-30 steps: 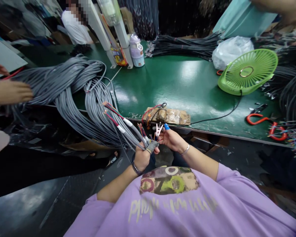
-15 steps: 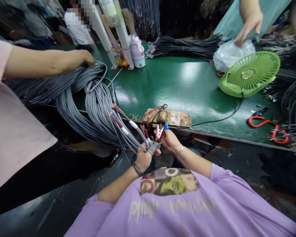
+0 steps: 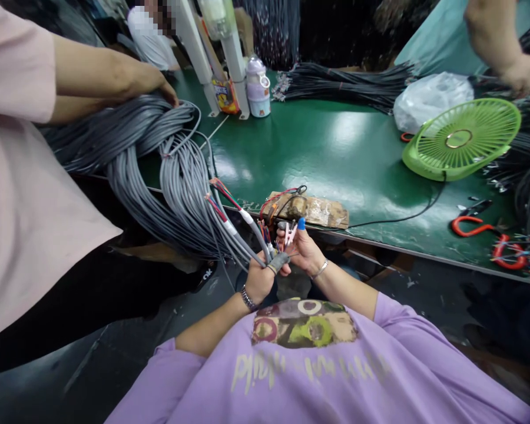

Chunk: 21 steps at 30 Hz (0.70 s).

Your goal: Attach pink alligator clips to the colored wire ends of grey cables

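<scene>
My left hand [image 3: 259, 281], a metal watch on its wrist, is closed round several grey cables [image 3: 246, 250]. A grey wrap covers its thumb [image 3: 279, 262]. Red, blue and dark wire ends [image 3: 265, 232] fan out just above this hand, and two cables with white sleeves [image 3: 246, 217] stick out to the left. My right hand [image 3: 310, 254] is closed beside it, a blue cover on the thumb tip [image 3: 301, 224]. Between its thumb and fingers is a small pink clip [image 3: 290, 234], close to the thin wires. Whether the clip touches a wire cannot be made out.
A worn wooden block [image 3: 320, 211] with wires lies at the edge of the green table [image 3: 318, 147]. Left, a co-worker's arm [image 3: 110, 73] reaches over a heap of grey cable [image 3: 132, 135]. Right are a green fan [image 3: 459, 141], red-handled pliers [image 3: 477, 227] and another person's hand [image 3: 523, 73].
The view has shifted slightly. The co-worker on the left has leaned further over the cables. The other person's hand has moved right, off the plastic bag. My hands stay together, with the same grip.
</scene>
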{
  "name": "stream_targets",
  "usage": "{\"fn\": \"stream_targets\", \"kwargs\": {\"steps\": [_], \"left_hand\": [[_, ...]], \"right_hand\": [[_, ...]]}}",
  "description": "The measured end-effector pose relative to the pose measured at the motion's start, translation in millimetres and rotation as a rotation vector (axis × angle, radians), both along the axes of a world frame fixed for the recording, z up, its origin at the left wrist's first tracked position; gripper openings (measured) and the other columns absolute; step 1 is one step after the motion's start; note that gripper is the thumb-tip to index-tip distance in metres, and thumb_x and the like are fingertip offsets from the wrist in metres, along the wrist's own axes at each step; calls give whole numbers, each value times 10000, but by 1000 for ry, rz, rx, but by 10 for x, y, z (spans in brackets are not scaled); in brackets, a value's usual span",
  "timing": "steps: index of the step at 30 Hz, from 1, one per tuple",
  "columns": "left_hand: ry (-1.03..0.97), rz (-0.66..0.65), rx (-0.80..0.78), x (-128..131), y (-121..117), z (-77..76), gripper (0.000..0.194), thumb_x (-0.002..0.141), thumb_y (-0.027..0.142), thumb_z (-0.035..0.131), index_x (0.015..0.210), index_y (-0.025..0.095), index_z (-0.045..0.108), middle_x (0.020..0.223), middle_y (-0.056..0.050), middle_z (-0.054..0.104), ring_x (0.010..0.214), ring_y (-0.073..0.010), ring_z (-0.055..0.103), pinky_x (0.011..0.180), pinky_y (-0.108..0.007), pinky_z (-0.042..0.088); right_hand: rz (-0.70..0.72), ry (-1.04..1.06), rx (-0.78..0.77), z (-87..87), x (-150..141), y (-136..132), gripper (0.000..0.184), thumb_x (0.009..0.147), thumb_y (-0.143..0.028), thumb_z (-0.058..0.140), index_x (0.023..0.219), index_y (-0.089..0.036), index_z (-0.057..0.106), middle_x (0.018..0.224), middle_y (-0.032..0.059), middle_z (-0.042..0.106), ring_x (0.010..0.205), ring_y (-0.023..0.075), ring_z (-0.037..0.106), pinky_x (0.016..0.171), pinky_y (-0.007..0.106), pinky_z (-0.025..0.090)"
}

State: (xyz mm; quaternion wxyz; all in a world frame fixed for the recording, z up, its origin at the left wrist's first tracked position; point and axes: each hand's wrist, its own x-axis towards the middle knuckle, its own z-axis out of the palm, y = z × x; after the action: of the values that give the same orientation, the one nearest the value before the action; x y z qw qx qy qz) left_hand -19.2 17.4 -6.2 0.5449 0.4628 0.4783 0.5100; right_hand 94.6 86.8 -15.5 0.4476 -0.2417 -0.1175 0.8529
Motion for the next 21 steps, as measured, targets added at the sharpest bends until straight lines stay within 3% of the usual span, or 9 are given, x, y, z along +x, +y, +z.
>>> {"fn": "stream_targets", "kwargs": {"steps": [12,18,21], "left_hand": [[32,-18,-9,-28,7,-9,288,774,408,672,666,142,656,559,-25,659,488,-134,604,496,-245,501],[38,-14,21,-51,-19,-23,280,793,394,658,656,149,662,573,-26,663,506,-133,606,505,-241,496],[62,-25,38,-93,-62,-41,288,800,390,653,641,149,664,585,-32,667,516,-133,607,514,-241,495]], "right_hand": [[-64,20,15,-26,-37,19,467,817,-618,547,768,-158,609,627,-9,582,529,89,485,523,214,448],[12,0,55,-79,43,-43,573,786,-719,476,838,-168,623,732,21,643,596,113,556,553,235,473],[121,-76,128,-112,173,-89,579,783,-723,477,856,-169,628,769,38,660,629,123,580,598,257,490]]}}
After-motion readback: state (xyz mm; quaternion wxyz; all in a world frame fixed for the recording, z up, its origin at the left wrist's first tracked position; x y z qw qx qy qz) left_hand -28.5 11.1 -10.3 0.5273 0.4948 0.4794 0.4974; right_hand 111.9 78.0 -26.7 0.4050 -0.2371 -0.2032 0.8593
